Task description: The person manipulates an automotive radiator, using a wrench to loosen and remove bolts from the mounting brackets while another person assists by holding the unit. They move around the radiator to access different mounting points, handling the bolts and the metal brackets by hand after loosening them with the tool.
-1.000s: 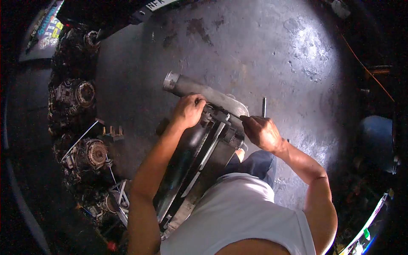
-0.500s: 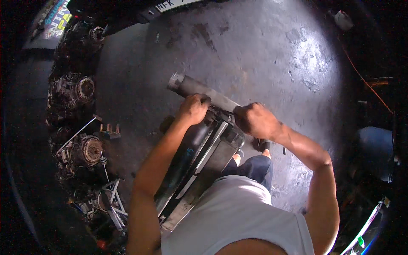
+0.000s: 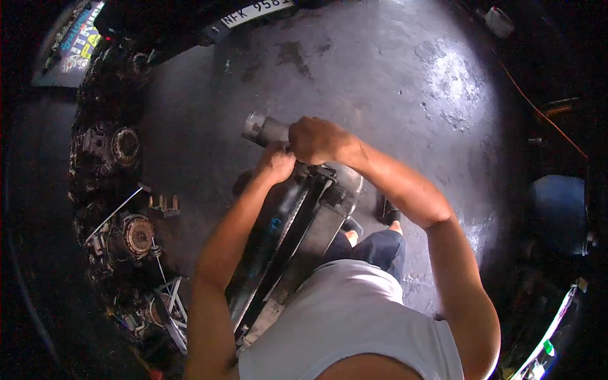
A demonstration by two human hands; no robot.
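Note:
A long radiator-like assembly [image 3: 271,225], with a black rounded side, a ridged edge and a grey metal tank, stands in front of my body at a slant. Beyond its far end a grey cylindrical metal piece [image 3: 265,128] sticks out to the left. My left hand [image 3: 277,163] is closed at the assembly's far left corner, its fingertips hidden. Right beside it, my right hand [image 3: 320,140] is closed in a fist over the grey piece, covering part of it. What either hand holds, if anything, is hidden.
Several greasy engine or gearbox parts [image 3: 138,235] line the left side, with a white metal frame [image 3: 174,307] near them. A vehicle's plate [image 3: 256,12] shows at the top. On the right are a blue drum [image 3: 557,214] and an orange cord [image 3: 538,111]. My feet [image 3: 392,215] are close by.
My right hand has moved left and slightly away from me, from the assembly's right corner to beside my left hand. My left hand has shifted a little left. The view has tilted slightly.

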